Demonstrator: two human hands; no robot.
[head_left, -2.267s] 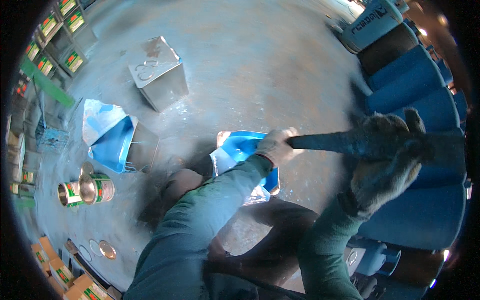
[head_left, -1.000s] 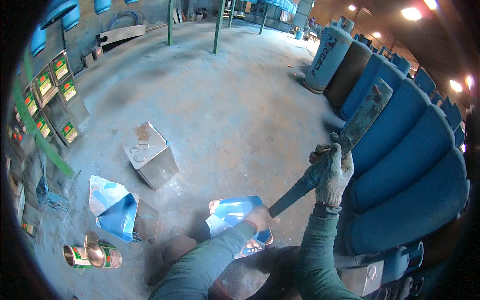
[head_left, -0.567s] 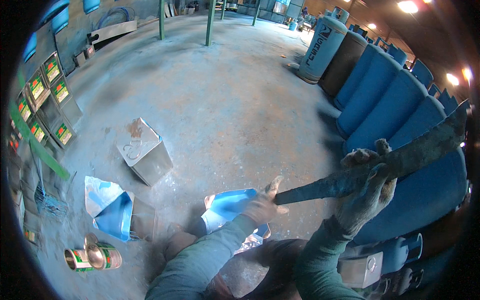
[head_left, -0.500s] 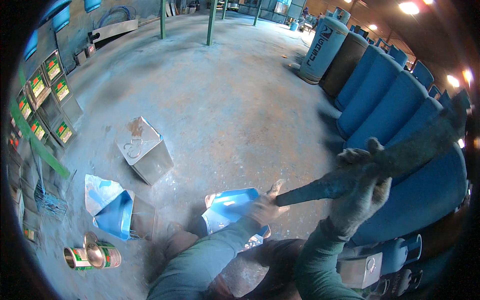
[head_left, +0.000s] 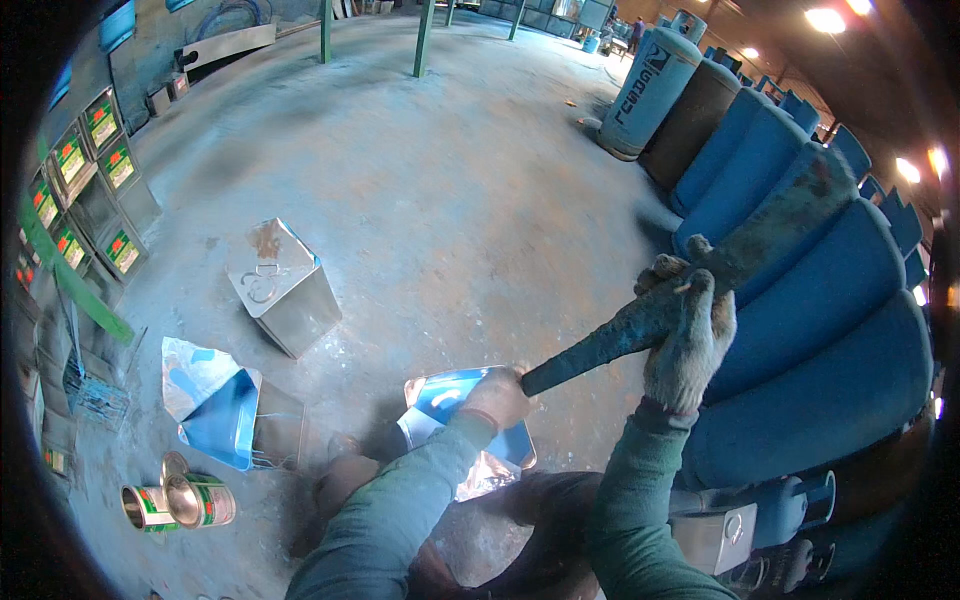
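Observation:
A long, dark, blue-stained paddle-like tool slants across the right side, with its broad flat end up toward the cylinders and its narrow end low. My right hand, in a dirty whitish glove, is wrapped round its middle. At the narrow end, my left hand is closed, somewhat blurred, and appears to grip the tip. Beneath that hand sits a square tin, cut open, with blue paint inside and torn shiny metal at its near side. The left hand partly covers its opening.
Left of me lie another cut-open tin with blue inside, an upturned-looking square tin and small round cans. Stacked labelled tins line the left. Large blue gas cylinders stand along the right; a silver tin is near them.
The tool has moved left and its broad end has dropped lower, both hands moving with it. My left hand has shifted left over the open tin, its fingers now more closed.

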